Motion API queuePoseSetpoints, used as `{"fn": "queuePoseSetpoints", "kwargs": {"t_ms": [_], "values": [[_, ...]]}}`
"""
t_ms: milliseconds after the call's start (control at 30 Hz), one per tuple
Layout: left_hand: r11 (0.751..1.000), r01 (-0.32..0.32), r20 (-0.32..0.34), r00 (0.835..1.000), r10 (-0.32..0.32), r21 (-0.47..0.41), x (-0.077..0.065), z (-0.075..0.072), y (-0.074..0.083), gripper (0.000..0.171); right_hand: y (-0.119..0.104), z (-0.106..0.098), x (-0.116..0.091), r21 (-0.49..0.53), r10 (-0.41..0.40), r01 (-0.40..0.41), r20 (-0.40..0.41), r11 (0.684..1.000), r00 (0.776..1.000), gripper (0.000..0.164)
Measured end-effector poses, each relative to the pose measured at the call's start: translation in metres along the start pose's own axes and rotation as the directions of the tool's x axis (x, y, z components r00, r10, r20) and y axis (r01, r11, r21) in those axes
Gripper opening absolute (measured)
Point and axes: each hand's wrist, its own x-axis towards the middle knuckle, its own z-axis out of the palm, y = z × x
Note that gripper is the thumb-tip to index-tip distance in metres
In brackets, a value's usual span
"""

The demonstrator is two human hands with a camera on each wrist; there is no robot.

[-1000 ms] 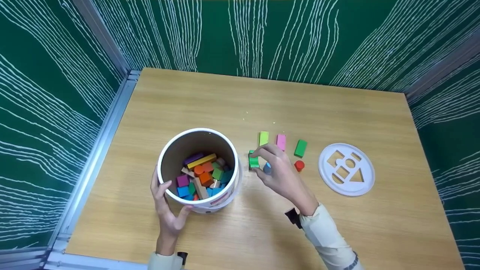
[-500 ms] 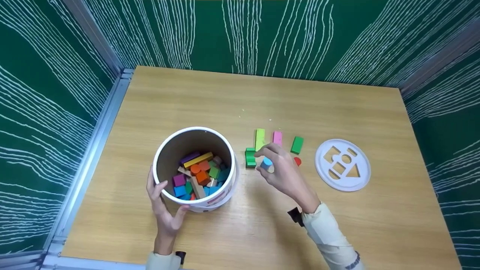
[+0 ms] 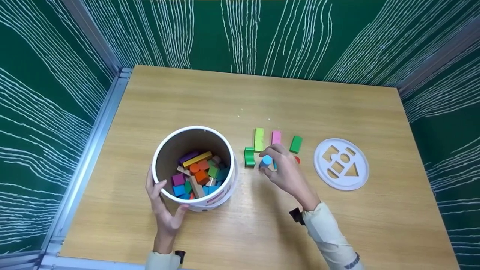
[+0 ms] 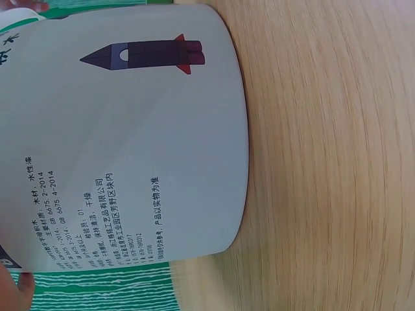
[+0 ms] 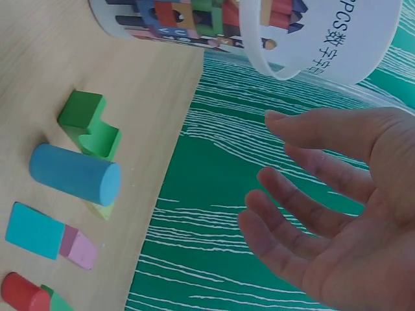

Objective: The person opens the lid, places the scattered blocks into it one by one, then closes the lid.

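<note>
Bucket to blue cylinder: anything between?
Yes, the notched green block sits between bucket and blue cylinder. Head view shows it; right wrist view too.

- This place is looking like a small booth in a lab or workshop, boxed in around one wooden table [image 3: 180, 97].
- Dark green walls [image 3: 213, 37] are closing off the far side and both ends of the table.
- Wavy white lines [image 3: 245, 33] are running down the far wall and slanting across the side walls.
- Grey posts [image 3: 94, 35] are standing at the two far corners.
- A silver metal rail [image 3: 93, 150] is running along the table's left edge, adding to the built-frame look.
- Small black devices [image 3: 296, 216] are sitting by the person's cuffs [image 3: 313, 213], suggesting a lab.
</note>
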Motion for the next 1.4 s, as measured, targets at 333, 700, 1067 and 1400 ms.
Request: {"fn": "queuePoseSetpoints", "kwargs": {"t_ms": [333, 700, 1067, 1400], "values": [[1.000, -0.022, 0.001, 1.000, 0.022, -0.003, 0.001, 0.001, -0.002, 0.065, 0.015, 0.008, 0.002, 0.020, 0.095, -0.096, 0.021, 0.995, 0.995, 0.027], [1.000, -0.012, 0.003, 1.000, 0.012, 0.016, 0.002, 0.000, 0.001, 0.064, 0.027, 0.018, 0.006, 0.010, 0.151, -0.152, 0.038, 0.988, 0.988, 0.027], [0.999, -0.014, 0.012, 1.000, 0.013, 0.031, 0.000, -0.001, -0.004, 0.065, 0.042, 0.030, 0.008, -0.032, 0.167, -0.166, 0.031, 0.986, 0.985, 0.025], [0.999, -0.023, -0.003, 1.000, 0.023, 0.032, -0.002, 0.001, -0.008, 0.065, 0.047, 0.035, 0.010, -0.036, 0.165, -0.163, 0.036, 0.986, 0.986, 0.028]]}}
